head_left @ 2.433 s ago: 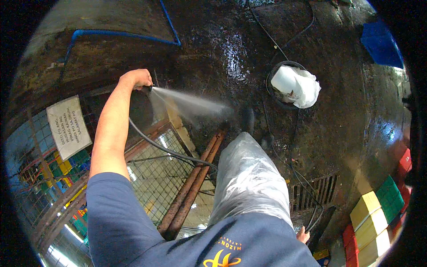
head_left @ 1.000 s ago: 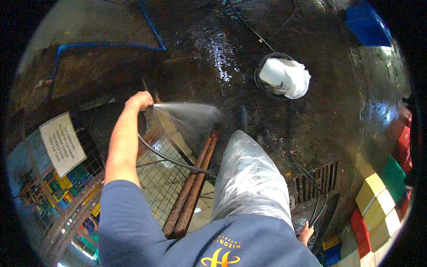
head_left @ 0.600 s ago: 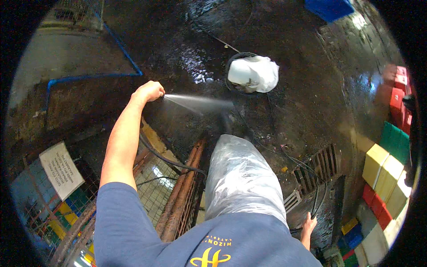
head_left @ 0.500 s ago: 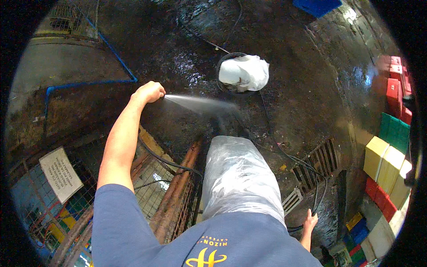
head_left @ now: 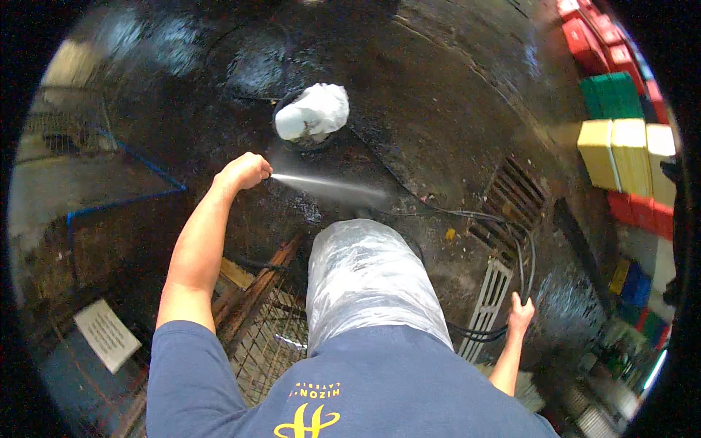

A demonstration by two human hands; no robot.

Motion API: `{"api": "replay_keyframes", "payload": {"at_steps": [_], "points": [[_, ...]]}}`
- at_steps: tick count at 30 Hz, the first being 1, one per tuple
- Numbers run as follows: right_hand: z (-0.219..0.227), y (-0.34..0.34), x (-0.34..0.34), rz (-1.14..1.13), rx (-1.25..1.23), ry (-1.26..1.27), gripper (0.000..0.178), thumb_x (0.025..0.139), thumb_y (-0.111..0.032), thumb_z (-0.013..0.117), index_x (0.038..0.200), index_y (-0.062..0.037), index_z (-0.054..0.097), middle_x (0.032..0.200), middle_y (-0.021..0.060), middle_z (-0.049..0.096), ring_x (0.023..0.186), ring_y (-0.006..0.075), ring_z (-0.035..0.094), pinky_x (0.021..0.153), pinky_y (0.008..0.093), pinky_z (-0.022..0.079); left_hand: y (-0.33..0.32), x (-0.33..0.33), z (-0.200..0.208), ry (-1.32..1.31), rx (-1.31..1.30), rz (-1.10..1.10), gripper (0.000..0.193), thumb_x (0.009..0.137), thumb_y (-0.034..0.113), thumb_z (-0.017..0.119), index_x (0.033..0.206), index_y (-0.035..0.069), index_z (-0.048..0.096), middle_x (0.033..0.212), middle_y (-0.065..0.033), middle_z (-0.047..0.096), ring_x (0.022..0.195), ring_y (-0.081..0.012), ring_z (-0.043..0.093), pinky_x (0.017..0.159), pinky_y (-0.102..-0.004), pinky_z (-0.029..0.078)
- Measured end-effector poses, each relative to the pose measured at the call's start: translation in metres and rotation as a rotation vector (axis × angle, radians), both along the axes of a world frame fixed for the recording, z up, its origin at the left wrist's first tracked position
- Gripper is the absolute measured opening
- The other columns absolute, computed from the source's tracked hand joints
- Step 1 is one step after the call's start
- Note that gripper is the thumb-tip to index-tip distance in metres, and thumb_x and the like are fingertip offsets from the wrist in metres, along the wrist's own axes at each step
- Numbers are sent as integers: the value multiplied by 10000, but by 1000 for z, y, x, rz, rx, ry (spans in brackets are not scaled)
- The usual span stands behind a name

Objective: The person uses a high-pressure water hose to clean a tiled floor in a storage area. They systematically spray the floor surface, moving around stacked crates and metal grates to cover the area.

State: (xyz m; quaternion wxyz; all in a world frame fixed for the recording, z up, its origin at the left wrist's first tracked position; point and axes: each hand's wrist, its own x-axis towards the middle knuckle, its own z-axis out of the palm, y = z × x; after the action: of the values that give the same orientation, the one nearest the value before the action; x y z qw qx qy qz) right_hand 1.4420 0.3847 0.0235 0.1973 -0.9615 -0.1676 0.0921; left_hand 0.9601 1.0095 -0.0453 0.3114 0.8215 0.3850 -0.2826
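Note:
My left hand (head_left: 245, 171) is stretched out ahead, its fingers closed round a small hose nozzle (head_left: 270, 175) that mostly hides in the grip. A white fan of water spray (head_left: 328, 187) shoots from it to the right, low over the wet floor. My right hand (head_left: 521, 312), out to the right, is closed on looped black hose (head_left: 521, 263). The hose runs from there across the floor. Ahead of me stands a dark round tub (head_left: 280, 109) with a white plastic bag (head_left: 321, 109) bulging out. Clear plastic sheeting (head_left: 376, 277) wraps my lower body.
Two floor grates, one dark (head_left: 511, 197) and one pale (head_left: 488, 301), lie near my right hand. Red, green and yellow crates (head_left: 612, 153) are stacked along the right. At left are a rusty wire-mesh frame (head_left: 270, 339), a paper sign (head_left: 106, 334) and a blue floor line (head_left: 146, 199).
The view has swung right, so the tub and blue line sit further left and the grates show more fully. Water keeps spraying; both hands keep their grip on the hose.

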Motion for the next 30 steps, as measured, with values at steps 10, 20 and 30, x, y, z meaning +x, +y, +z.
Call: {"api": "replay_keyframes", "payload": {"at_steps": [10, 20, 30], "points": [[101, -68, -25, -13, -66, -97, 384, 873, -265, 704, 943, 101, 612, 791, 167, 653, 698, 212, 518, 694, 368, 461, -67, 20, -4, -91, 94, -9, 253, 837, 158, 621, 1061, 88, 715, 1018, -133, 705, 939, -297, 684, 850, -371, 537], [149, -169, 53, 89, -31, -196, 377, 915, -217, 655, 1029, 139, 603, 873, 178, 665, 744, 235, 564, 759, 348, 470, -166, -10, 35, 358, 313, 300, 271, 845, 51, 525, 1054, 24, 695, 1128, -224, 646, 1079, -364, 628, 870, -452, 528], [141, -241, 59, 64, 102, -66, 440, 917, -213, 676, 1119, 162, 563, 862, 61, 608, 768, 118, 488, 731, 269, 440, -277, 30, 49, 193, 234, 239, 241, 853, 172, 602, 1055, 103, 713, 1089, -175, 679, 1047, -314, 650, 886, -411, 519]]}}
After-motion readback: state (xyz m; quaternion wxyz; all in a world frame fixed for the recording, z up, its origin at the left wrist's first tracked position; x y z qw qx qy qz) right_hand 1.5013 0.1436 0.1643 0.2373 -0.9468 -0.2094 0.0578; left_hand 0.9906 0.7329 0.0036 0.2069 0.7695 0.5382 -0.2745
